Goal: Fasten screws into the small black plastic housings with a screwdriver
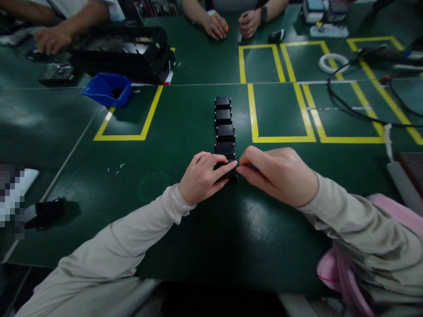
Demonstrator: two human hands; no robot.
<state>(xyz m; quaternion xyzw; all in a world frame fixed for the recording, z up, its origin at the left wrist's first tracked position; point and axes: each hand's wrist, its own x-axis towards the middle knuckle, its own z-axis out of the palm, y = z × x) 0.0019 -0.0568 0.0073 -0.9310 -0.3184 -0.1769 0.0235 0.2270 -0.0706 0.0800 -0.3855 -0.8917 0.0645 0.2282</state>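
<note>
Several small black boxes (225, 131) with shiny screw-like bits at their sides stand in a straight row on the green table (185, 246). My left hand (205, 176) lies over the nearest black box (228, 173), its fingers across the top and thumb along the near side, holding it. On the other side, my right hand (277, 174) is closed in a pinch close to that box's right end. Whatever is between its fingertips is too small or too hidden to name.
A blue bin (110, 90) sits beside stacked black trays (125, 50) at the back left. Loose screws (117, 169) lie left of my left hand. Yellow tape outlines (284, 139), a white tape roll (333, 64) and black cable (343, 110) are right. Co-workers' hands (216, 25) rest across the table.
</note>
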